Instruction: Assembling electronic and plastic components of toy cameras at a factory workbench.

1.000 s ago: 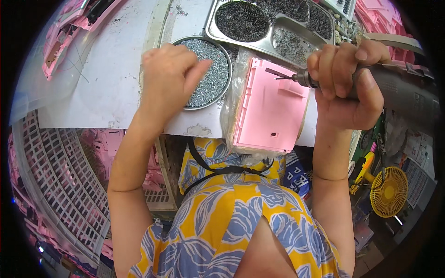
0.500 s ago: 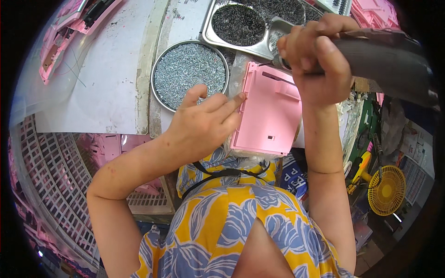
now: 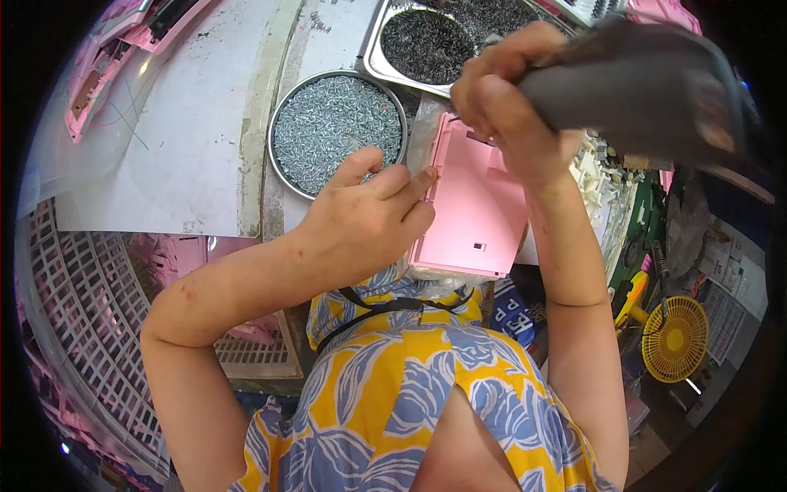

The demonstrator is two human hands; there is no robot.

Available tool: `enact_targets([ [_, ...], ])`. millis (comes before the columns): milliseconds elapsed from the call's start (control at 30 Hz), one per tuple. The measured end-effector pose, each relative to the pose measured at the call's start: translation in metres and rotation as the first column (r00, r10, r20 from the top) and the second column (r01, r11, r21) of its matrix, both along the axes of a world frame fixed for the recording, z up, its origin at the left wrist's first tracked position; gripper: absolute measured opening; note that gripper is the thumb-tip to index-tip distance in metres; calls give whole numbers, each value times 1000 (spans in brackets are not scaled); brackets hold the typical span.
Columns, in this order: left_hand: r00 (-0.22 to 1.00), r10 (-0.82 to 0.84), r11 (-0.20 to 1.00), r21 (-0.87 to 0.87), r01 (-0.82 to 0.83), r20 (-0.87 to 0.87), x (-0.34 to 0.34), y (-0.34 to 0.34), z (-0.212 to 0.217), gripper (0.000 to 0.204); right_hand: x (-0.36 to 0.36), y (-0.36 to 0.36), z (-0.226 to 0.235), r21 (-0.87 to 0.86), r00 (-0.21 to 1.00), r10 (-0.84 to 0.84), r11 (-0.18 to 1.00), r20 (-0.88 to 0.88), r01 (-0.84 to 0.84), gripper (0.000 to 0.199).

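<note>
Pink panel [image 3: 475, 217], left hand [image 3: 361, 217] loosely spread at its edge, raised right hand [image 3: 512, 107], grip around grey screwdriver [image 3: 623, 94]

So the panel [image 3: 479, 215] is just right of the left hand [image 3: 369, 209], far end by the right hand [image 3: 512, 98]; dish [image 3: 271, 139] of small parts [image 3: 332, 123] beyond the left (tray [image 3: 373, 61] further out), fan [image 3: 675, 340] right of both.

There are 2 hands [image 3: 369, 213] [image 3: 518, 111], 1 power tool [image 3: 627, 90], 1 round dish [image 3: 271, 141] and 1 fan [image 3: 675, 339].
</note>
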State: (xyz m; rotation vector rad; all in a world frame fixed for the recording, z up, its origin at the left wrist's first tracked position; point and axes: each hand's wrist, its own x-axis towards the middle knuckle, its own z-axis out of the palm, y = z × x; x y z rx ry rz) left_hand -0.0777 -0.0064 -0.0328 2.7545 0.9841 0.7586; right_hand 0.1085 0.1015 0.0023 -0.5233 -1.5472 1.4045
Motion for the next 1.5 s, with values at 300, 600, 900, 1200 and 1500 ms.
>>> enact_targets([
  [300,999,17,1000,-3,-17,35,1,-2,-4,16,0,10,-4,49,994,84,995,66,-88,19],
  [600,872,345,928,-265,-261,348,0,-18,-7,14,26,5,31,3,953,82,996,-291,-85,34],
  [900,794,432,900,-259,-350,428,3,-24,-13,17,-7,-40,38,-34,988,144,989,-57,-146,27],
  [1200,787,417,905,-281,-318,454,6,-27,-20,17,3,-24,29,13,974,210,978,-86,-210,25],
  [1500,791,350,926,-314,-210,501,20,-25,-7,20,8,-62,54,26,971,216,976,-98,-214,23],
])
